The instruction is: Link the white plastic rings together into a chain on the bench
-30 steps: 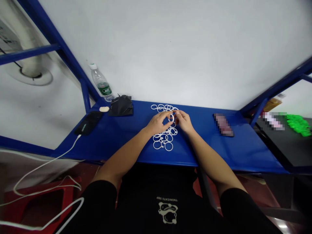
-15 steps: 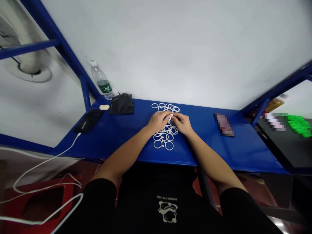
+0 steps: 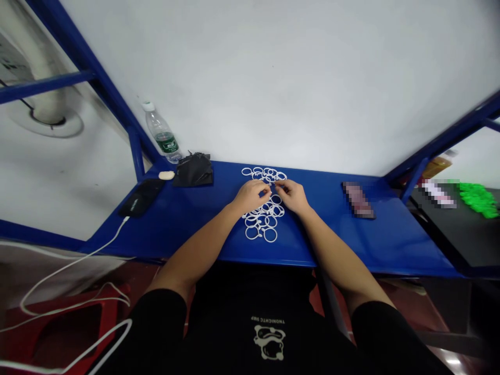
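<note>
Thin white plastic rings with small tabs lie in two overlapping groups on the blue table. The far rings are beyond my hands and the near rings are on my side of them. My left hand is closed in a pinch between the groups, with a trace of white at its fingertips; most of what it holds is hidden. Just to its right, my right hand has thumb and forefinger drawn together. I cannot make out what is in them. A small gap separates the two sets of fingertips.
The blue table runs along a pale wall. To the left are a water bottle, a black plastic bag, a beige oval item and a dark device with a white cable. A phone lies right.
My fingertips, earlier together on a white ring with its tab showing, have come slightly apart. That ring no longer shows clearly. The whole view has shifted a little.
</note>
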A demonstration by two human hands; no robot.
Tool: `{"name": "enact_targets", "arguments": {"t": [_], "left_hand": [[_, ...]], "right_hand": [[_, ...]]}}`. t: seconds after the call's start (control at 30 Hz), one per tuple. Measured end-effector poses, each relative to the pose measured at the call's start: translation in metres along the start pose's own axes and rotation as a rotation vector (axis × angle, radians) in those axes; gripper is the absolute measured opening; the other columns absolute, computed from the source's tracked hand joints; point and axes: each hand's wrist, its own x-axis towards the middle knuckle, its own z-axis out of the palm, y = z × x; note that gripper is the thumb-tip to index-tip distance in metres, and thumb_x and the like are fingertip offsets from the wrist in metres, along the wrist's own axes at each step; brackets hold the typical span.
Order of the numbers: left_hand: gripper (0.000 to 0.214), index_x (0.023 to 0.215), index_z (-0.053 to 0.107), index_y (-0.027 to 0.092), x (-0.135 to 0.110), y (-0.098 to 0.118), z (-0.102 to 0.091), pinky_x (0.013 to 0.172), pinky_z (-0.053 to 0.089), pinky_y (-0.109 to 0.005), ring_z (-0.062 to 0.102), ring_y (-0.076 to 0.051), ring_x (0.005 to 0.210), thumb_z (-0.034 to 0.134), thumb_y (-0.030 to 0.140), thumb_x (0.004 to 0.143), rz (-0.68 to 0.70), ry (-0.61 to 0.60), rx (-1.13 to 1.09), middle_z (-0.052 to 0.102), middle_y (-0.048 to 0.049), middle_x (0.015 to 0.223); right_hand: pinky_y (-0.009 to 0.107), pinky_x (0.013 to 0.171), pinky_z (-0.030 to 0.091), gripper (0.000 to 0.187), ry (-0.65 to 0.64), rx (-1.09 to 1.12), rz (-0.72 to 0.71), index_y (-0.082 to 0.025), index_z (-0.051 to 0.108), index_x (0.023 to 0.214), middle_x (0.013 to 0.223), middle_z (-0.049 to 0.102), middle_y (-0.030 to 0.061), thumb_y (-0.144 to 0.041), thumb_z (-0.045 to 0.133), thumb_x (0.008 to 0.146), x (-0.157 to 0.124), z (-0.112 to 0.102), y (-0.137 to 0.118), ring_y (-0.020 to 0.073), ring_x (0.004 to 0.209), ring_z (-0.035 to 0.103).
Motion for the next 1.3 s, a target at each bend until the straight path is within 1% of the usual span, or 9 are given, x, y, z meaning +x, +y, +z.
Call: {"name": "enact_targets", "arguments": {"t": [0.17,0.23,0.33,0.53,0.73,0.83,1.0,1.17,1.3], "left_hand": [[0.009,0.084,0.074,0.021,-0.001,0.004,-0.002,0.102,0.059,-0.045,0.072,-0.024,0.107,0.074,0.014,0.089,0.066,-0.098,-0.050,0.076,-0.0074,0.110],[0.008,0.087,0.076,0.022,-0.002,0.008,-0.002,0.103,0.060,-0.043,0.073,-0.024,0.112,0.074,0.018,0.092,0.061,-0.187,-0.104,0.077,-0.0075,0.120],[0.011,0.095,0.080,0.024,-0.004,0.014,0.000,0.101,0.061,-0.041,0.076,-0.022,0.109,0.070,0.026,0.100,0.037,-0.306,-0.157,0.080,-0.0049,0.114],[0.012,0.101,0.079,0.022,-0.004,0.014,0.002,0.086,0.062,-0.035,0.077,-0.018,0.089,0.070,0.029,0.102,-0.052,-0.234,-0.163,0.081,-0.0036,0.103],[0.026,0.127,0.074,0.021,-0.003,-0.001,0.005,0.092,0.062,-0.039,0.077,-0.021,0.094,0.073,0.028,0.101,-0.150,-0.018,-0.061,0.082,-0.0059,0.104],[0.032,0.137,0.069,0.021,-0.003,-0.006,0.006,0.097,0.062,-0.041,0.077,-0.022,0.103,0.069,0.026,0.105,-0.130,0.011,-0.043,0.080,-0.0078,0.112],[0.018,0.114,0.076,0.020,-0.002,-0.006,0.003,0.096,0.060,-0.041,0.075,-0.023,0.104,0.060,0.026,0.110,-0.028,-0.017,0.024,0.079,-0.0088,0.111],[0.023,0.112,0.077,0.019,-0.002,-0.005,0.000,0.092,0.058,-0.040,0.074,-0.023,0.101,0.055,0.028,0.112,0.020,-0.040,0.087,0.078,-0.0091,0.104],[0.027,0.107,0.077,0.019,-0.002,-0.005,-0.002,0.090,0.056,-0.040,0.073,-0.024,0.098,0.052,0.029,0.112,0.045,-0.069,0.128,0.078,-0.0095,0.101]], "right_hand": [[0.054,0.112,0.051,0.044,0.018,-0.244,0.096,-0.017,0.074,0.138,0.144,0.072,0.0174,-0.025,0.055,0.099,0.013,-0.001,0.034,0.0355,0.126,0.065],[0.062,0.117,0.045,0.047,-0.022,-0.315,0.149,-0.023,0.072,0.142,0.155,0.065,0.0140,-0.022,0.055,0.099,0.014,0.003,0.040,0.0391,0.136,0.059],[0.069,0.120,0.037,0.034,-0.056,-0.379,0.185,-0.031,0.078,0.128,0.159,0.063,0.0087,-0.025,0.057,0.102,0.013,0.007,0.042,0.0402,0.141,0.054],[0.062,0.114,0.044,0.019,0.001,-0.329,0.168,-0.026,0.082,0.105,0.149,0.068,0.0129,-0.037,0.067,0.101,0.011,0.005,0.038,0.0382,0.135,0.058],[0.052,0.111,0.049,0.023,0.155,-0.162,0.036,-0.023,0.082,0.105,0.131,0.076,0.0143,-0.039,0.064,0.103,0.009,0.004,0.013,0.0329,0.124,0.066],[0.046,0.101,0.054,0.027,0.132,-0.070,-0.050,-0.025,0.080,0.104,0.110,0.080,0.0109,-0.042,0.060,0.106,0.002,0.003,-0.005,0.0293,0.106,0.071],[0.041,0.091,0.056,0.033,0.034,-0.024,-0.112,-0.025,0.080,0.103,0.098,0.081,0.0094,-0.046,0.055,0.107,-0.007,0.004,-0.024,0.0270,0.095,0.073],[0.037,0.080,0.058,0.032,0.057,0.080,-0.054,-0.024,0.081,0.105,0.090,0.081,0.0072,-0.051,0.064,0.102,-0.008,0.003,-0.024,0.0239,0.080,0.073],[0.038,0.087,0.060,0.031,0.023,0.143,-0.087,-0.025,0.081,0.111,0.102,0.084,0.0078,-0.049,0.062,0.103,-0.009,0.002,-0.024,0.0246,0.090,0.077]]}}
